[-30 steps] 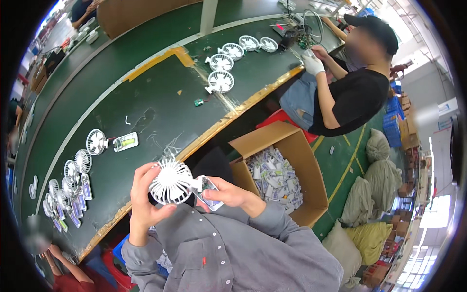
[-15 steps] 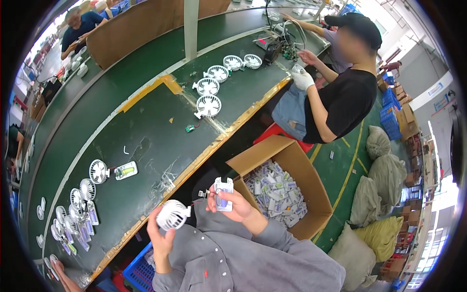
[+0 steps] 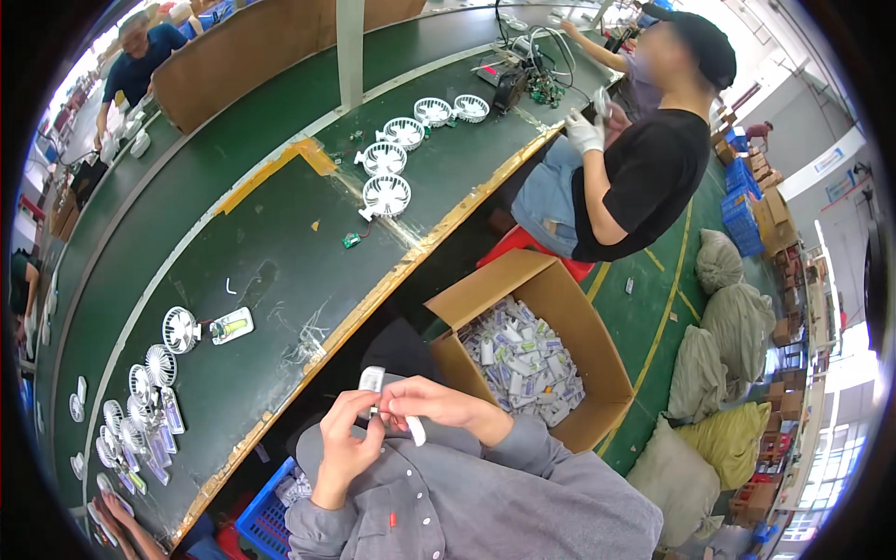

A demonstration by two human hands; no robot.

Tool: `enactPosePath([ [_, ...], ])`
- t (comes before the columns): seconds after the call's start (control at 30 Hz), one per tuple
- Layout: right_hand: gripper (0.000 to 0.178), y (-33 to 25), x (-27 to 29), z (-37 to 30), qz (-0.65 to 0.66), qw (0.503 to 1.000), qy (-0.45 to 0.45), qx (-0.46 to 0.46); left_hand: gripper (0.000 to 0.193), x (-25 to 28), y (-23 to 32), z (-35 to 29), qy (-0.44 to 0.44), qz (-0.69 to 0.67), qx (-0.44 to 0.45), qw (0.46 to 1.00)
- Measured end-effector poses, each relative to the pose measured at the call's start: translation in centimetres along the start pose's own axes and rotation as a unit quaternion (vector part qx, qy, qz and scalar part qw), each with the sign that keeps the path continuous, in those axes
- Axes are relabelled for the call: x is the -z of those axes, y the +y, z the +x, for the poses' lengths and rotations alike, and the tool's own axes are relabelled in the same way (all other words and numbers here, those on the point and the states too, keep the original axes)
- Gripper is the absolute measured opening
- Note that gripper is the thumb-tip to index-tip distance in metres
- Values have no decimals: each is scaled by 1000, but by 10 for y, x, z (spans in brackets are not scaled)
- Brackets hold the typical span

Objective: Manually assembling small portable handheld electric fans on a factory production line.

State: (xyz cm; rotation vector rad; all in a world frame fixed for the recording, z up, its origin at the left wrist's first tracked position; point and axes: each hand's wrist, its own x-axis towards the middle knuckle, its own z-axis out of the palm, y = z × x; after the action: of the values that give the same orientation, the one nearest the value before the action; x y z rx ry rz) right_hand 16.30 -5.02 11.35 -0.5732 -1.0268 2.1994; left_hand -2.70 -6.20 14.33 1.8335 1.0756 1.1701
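My left hand (image 3: 347, 443) and my right hand (image 3: 437, 403) meet in front of my grey shirt, fingers pinched together. A white fan head (image 3: 371, 377), seen nearly edge-on, sticks up from my left fingers. Below my right fingers shows the curved end of a white handle shell (image 3: 416, 430); the rest is covered by the hand. Between the fingertips sits a small light-coloured piece (image 3: 375, 412), too small to make out.
On the green bench (image 3: 271, 224), fan heads with handles cluster at the left, near a fan (image 3: 180, 329). An open carton (image 3: 597, 364) of white battery parts stands beside me. A co-worker (image 3: 653, 168) sits beyond; a blue crate (image 3: 266, 518) is below the bench.
My hands have come together, bringing the fan head and the handle shell close to each other. Both pieces have turned. The co-worker's hands have risen and shifted.
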Motion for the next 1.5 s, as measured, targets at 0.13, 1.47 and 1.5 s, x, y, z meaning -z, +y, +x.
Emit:
enactPosePath([
  [0.13,17,7,-5,0,3,999,13,-30,27,-1,-2,-5,-2,42,-22,999],
  [1.47,20,3,-44,-22,-28,979,196,-35,16,-7,6,-28,110,89,-72,987],
  [1.5,21,0,-46,-22,-64,977,197,-44,16,-5,7,-28,89,132,-100,982],
])
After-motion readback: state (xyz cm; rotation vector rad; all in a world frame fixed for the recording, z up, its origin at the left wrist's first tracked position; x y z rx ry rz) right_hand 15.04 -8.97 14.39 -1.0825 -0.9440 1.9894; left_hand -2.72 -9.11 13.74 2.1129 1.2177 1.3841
